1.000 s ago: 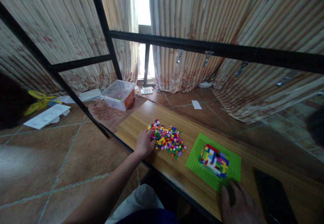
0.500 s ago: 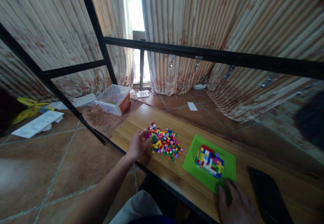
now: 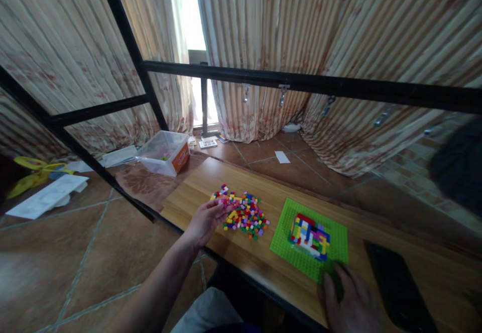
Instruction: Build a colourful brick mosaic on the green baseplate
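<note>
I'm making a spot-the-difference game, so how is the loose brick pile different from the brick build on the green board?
The loose brick pile is scattered, while the brick build is fitted together. The pile lies straight on the wooden table; the build sits on the green board. Both show many colours, including red and yellow.

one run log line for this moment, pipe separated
left hand: holding pink piece at loose brick pile | right hand: at near edge of green baseplate | multicolored build: on baseplate | dark slab: beside right hand
</note>
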Tool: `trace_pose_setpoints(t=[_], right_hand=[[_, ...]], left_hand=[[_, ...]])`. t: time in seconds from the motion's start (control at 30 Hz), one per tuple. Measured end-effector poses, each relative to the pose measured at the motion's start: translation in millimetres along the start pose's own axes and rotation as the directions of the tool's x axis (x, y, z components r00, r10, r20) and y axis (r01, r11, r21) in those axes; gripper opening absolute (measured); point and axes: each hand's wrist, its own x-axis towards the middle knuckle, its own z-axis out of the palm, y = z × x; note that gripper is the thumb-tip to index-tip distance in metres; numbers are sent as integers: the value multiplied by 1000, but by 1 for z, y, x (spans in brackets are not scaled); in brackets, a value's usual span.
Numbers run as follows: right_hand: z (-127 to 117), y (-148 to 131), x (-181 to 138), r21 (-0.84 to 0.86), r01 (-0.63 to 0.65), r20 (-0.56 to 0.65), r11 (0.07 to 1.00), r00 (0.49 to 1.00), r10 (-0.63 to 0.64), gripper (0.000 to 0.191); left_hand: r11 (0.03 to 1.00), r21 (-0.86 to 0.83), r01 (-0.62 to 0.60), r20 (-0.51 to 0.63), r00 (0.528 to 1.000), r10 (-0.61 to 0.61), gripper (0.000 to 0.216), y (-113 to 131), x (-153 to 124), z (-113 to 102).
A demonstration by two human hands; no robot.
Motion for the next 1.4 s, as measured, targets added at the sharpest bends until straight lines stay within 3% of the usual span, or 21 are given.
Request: trace_pose_setpoints(t=[0.37,0.73,1.23,1.4], right_hand=[[0,-1,-1,4,-4,14,1000,1000,4,56],[1,4,-2,-21,17,35,1000,999,-16,62],[-1,2,-1,-31,35,14,999,999,-34,59],[-3,0,-1,-29,24,24,999,999,-24,60]], left_hand=[[993,118,8,88,996,-18,34,-4,-9,6],[970,225,-91,-24,995,99,33,-16,2,4],[911,410,39,-78,997,-7,16,-21,22,7],[919,391,54,-68,997,-30,26,-15,20,6]])
